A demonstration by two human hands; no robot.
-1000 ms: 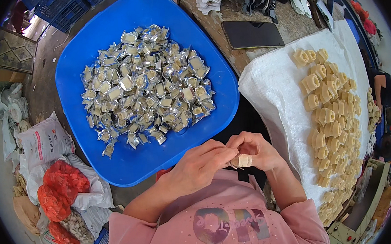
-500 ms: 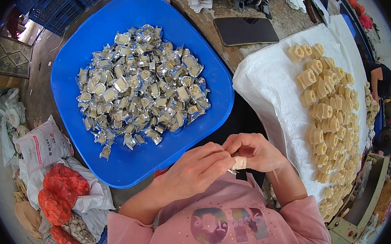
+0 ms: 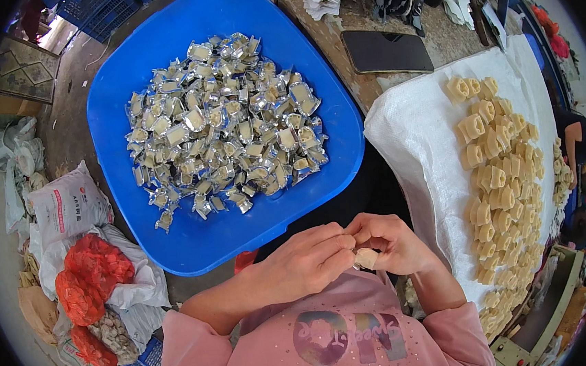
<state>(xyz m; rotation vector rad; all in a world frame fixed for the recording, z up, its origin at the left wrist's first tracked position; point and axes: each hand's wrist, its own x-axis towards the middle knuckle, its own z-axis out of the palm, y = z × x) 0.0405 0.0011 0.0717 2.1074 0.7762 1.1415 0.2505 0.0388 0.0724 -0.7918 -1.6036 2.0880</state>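
In front of my chest my hands meet around a small cream plastic piece (image 3: pixel 366 258) with a bit of shiny silver at its edge. The fingers of my left hand (image 3: pixel 304 260) are pinched against it from the left, partly hiding it. My right hand (image 3: pixel 395 245) grips it from the other side, thumb and forefinger curled together. A big blue plastic tub (image 3: pixel 174 251) lies beyond my left hand, heaped with silver-and-cream pieces (image 3: pixel 227 130). To the right, many plain cream pieces (image 3: pixel 496 187) are spread over a white woven sack (image 3: pixel 416 132).
A black phone (image 3: pixel 387 52) lies on the worn table (image 3: pixel 339 24) at the back. Stuffed white sacks (image 3: pixel 71 204) and red mesh bags (image 3: pixel 97 271) crowd the floor at left. Blue crates (image 3: pixel 104 12) stand far left. Another person (image 3: pixel 574 140) is at the right edge.
The view has shifted slightly, moving tub and sack a little to the right. My hands stay together on the cream piece, which now appears turned a little.
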